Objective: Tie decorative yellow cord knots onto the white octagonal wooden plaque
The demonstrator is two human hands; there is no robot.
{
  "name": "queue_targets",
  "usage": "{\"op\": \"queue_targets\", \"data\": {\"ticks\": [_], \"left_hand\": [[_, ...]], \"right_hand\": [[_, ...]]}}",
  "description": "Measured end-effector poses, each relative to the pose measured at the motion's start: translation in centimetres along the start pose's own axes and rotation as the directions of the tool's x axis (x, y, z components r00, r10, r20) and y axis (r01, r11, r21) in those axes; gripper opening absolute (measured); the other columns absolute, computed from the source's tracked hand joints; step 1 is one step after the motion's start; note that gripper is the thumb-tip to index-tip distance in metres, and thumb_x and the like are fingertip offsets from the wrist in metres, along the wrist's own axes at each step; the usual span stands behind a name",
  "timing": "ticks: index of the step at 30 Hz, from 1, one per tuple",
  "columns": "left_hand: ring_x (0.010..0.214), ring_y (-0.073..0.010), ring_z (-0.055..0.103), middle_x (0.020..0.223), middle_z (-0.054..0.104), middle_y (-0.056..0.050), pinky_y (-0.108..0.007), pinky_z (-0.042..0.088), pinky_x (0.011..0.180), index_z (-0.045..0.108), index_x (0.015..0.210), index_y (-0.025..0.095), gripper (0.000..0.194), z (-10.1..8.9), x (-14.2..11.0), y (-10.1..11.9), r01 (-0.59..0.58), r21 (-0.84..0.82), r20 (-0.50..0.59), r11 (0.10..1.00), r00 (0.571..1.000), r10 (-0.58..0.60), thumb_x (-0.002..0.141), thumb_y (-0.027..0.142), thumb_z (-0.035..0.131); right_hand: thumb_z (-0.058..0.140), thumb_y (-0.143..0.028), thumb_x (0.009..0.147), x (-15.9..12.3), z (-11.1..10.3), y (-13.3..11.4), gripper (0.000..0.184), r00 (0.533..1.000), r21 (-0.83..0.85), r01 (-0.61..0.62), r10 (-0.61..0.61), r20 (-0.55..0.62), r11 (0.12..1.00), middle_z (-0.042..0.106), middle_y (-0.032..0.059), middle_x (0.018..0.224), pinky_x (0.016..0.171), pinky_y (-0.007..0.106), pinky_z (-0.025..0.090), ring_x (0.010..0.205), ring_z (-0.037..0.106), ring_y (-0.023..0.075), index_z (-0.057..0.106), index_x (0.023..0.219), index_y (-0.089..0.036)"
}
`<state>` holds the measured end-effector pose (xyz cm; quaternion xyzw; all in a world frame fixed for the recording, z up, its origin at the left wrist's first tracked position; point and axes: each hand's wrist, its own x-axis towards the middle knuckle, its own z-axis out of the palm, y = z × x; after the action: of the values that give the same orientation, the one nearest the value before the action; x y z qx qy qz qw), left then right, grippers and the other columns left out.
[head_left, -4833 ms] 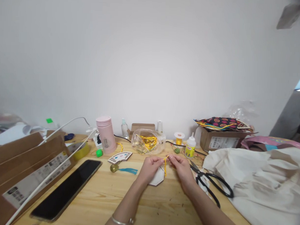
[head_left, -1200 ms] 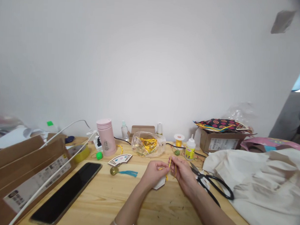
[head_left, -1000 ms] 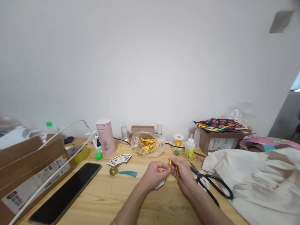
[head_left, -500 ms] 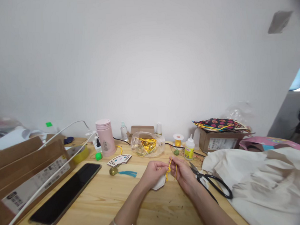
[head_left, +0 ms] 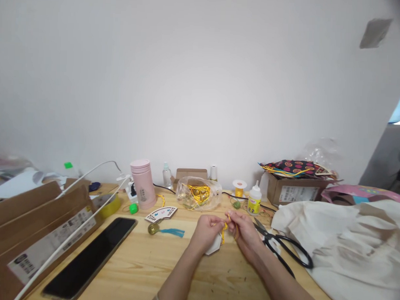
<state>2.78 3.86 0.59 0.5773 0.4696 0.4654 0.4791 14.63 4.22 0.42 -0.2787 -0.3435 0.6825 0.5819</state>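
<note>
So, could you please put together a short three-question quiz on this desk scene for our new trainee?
1. True or false: the scissors lie to the right of the right hand.
2. What do the left hand and right hand pinch between them? A) tassel B) yellow cord C) white cable
3. Fill the gap: the flask behind the hands, to their left, is ____.

Key: 1 true; 2 B; 3 pink.
</note>
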Motion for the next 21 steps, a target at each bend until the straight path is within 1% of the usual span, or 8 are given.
{"op": "queue_targets", "data": {"ticks": [2,3,7,9,11,13,17,21], "left_hand": [[0.041,-0.0087,0.042,0.048,0.057,-0.001,-0.020,0.029,0.041,0.062,0.063,0.008,0.026,0.0,0.1,-0.2,0.029,-0.009,-0.050,1.000,0.998,-0.029,0.055,0.033,0.060],[0.041,-0.0085,0.042,0.048,0.056,-0.001,-0.020,0.029,0.041,0.062,0.063,0.008,0.027,-0.1,0.1,-0.4,0.037,-0.015,-0.056,0.999,0.998,-0.038,0.054,0.033,0.061],[0.037,-0.0076,0.041,0.045,0.053,0.001,-0.019,0.030,0.039,0.061,0.066,0.009,0.029,-0.1,0.0,-0.6,0.060,-0.043,0.030,0.997,0.998,-0.059,0.054,0.035,0.062],[0.036,-0.0064,0.038,0.043,0.050,0.002,-0.019,0.028,0.037,0.061,0.067,0.009,0.028,0.0,-0.1,-0.5,0.061,-0.044,0.073,0.997,0.996,-0.058,0.055,0.034,0.061],[0.035,-0.0055,0.036,0.043,0.049,0.003,-0.018,0.027,0.036,0.060,0.066,0.009,0.026,0.1,-0.2,-0.4,0.042,-0.032,0.092,0.999,0.995,-0.039,0.056,0.033,0.060],[0.034,-0.0056,0.036,0.042,0.048,0.003,-0.018,0.026,0.035,0.059,0.065,0.010,0.024,0.2,-0.2,-0.4,0.039,-0.026,0.091,0.999,0.995,-0.036,0.058,0.033,0.059],[0.033,-0.0071,0.039,0.040,0.047,0.004,-0.019,0.028,0.035,0.057,0.066,0.012,0.025,0.2,-0.1,-0.8,0.078,-0.029,0.082,0.997,0.994,-0.076,0.058,0.035,0.058],[0.033,-0.0058,0.035,0.040,0.044,0.005,-0.017,0.024,0.033,0.057,0.067,0.011,0.024,0.2,0.1,-1.3,0.054,0.038,0.081,0.998,0.995,-0.057,0.060,0.035,0.056]], "right_hand": [[0.065,-0.022,0.057,0.0,-0.2,-0.1,0.013,0.998,0.061,-0.026,0.029,-0.061,0.998,0.052,-0.0038,0.044,0.034,0.010,0.032,0.035,0.040,0.0011,0.061,0.061,-0.011],[0.065,-0.021,0.057,0.1,-0.3,-0.2,0.012,0.995,0.091,-0.037,0.045,-0.093,0.995,0.053,-0.0041,0.045,0.034,0.010,0.033,0.035,0.040,0.0010,0.061,0.062,-0.012],[0.063,-0.018,0.059,0.2,-0.7,-0.4,0.010,0.978,0.151,-0.097,0.123,-0.171,0.984,0.055,-0.0044,0.049,0.035,0.011,0.039,0.036,0.045,0.0018,0.060,0.067,-0.013],[0.062,-0.017,0.060,0.3,-0.8,-0.5,0.009,0.974,0.146,-0.123,0.148,-0.171,0.982,0.056,-0.0035,0.049,0.036,0.012,0.041,0.037,0.048,0.0032,0.059,0.068,-0.013],[0.062,-0.018,0.061,0.3,-0.7,-0.4,0.009,0.977,0.135,-0.131,0.151,-0.153,0.982,0.057,-0.0028,0.049,0.036,0.012,0.042,0.037,0.049,0.0039,0.059,0.068,-0.013],[0.061,-0.018,0.062,0.3,-0.7,-0.4,0.009,0.979,0.132,-0.131,0.149,-0.136,0.983,0.057,-0.0029,0.049,0.037,0.012,0.042,0.037,0.049,0.0035,0.059,0.069,-0.012],[0.061,-0.019,0.062,0.2,-0.7,-0.3,0.010,0.979,0.136,-0.133,0.152,-0.135,0.982,0.056,-0.0035,0.050,0.036,0.011,0.041,0.037,0.049,0.0029,0.059,0.069,-0.012],[0.061,-0.019,0.062,0.2,-0.8,-0.4,0.011,0.981,0.136,-0.134,0.151,-0.124,0.982,0.055,-0.0041,0.050,0.036,0.011,0.040,0.036,0.048,0.0021,0.059,0.070,-0.012]]}}
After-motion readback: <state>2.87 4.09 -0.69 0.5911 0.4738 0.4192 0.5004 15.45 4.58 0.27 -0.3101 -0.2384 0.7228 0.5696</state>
